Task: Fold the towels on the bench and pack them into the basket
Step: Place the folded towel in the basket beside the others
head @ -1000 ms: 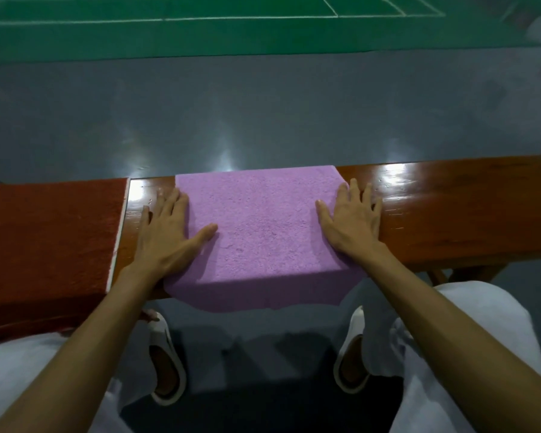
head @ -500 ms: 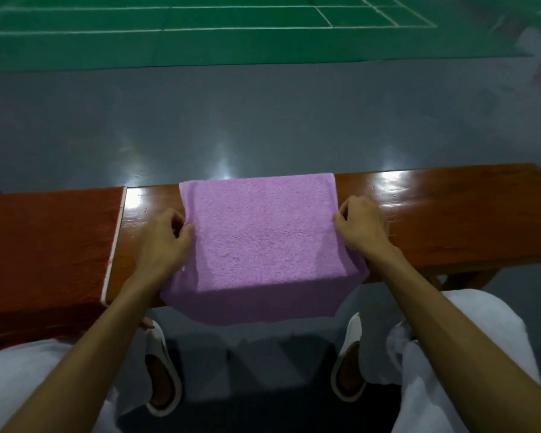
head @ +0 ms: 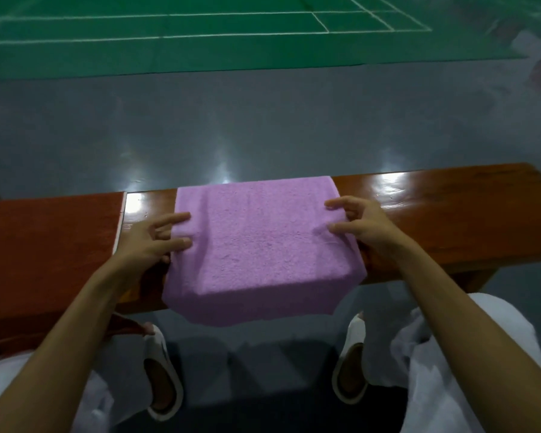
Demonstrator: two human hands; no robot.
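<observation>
A folded pink towel (head: 263, 245) lies across the glossy wooden bench (head: 450, 214), its near end hanging over the front edge. My left hand (head: 147, 242) holds the towel's left edge, with two fingers lying on top and another tucked beneath. My right hand (head: 366, 226) is at the right edge with curved, spread fingers. Its thumb tip presses a small wrinkle into the cloth. No basket is in view.
A dark red cloth (head: 44, 245) covers the bench to the left of my left hand and droops over the front. My knees in white trousers and my feet in white slippers (head: 163, 379) are below the bench. Beyond it are grey floor and a green court.
One second ago both palms lay flat on the towel. Half a second ago both hands pinched its side edges. Now the fingers have stretched out again at those edges; the towel has barely moved.
</observation>
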